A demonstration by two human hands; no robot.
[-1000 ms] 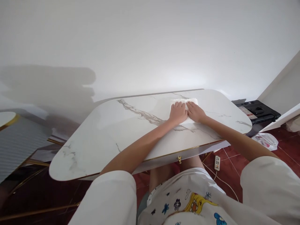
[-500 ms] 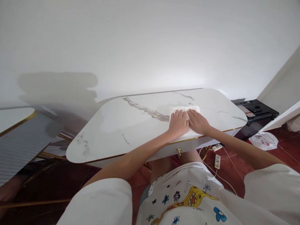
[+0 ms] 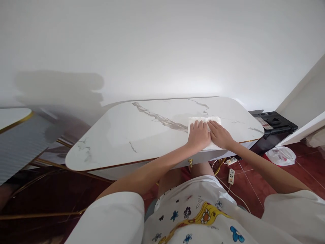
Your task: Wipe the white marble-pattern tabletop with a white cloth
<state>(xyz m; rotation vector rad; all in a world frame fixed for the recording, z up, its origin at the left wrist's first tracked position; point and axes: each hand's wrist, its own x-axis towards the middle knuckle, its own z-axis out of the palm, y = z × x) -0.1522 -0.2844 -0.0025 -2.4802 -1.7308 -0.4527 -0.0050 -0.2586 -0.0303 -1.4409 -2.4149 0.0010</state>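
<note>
A white cloth lies folded on the marble-patterned tabletop, right of its middle, and reaches to the front edge. Both my hands press down on it side by side. My left hand has its fingers together and bent over the cloth, their tips near its far edge. Against it, thumb side inward, my right hand slants to the left with its fingers laid over the cloth. The palms and the cloth beneath them are hidden.
A white wall stands behind the table. A black case sits at the right, near a plastic bag on the red floor. Power strips with cords lie below. Another ribbed, gold-edged piece of furniture stands left.
Both hands have slid with the cloth a little to the right and toward the front edge of the tabletop. The view has shifted slightly.
</note>
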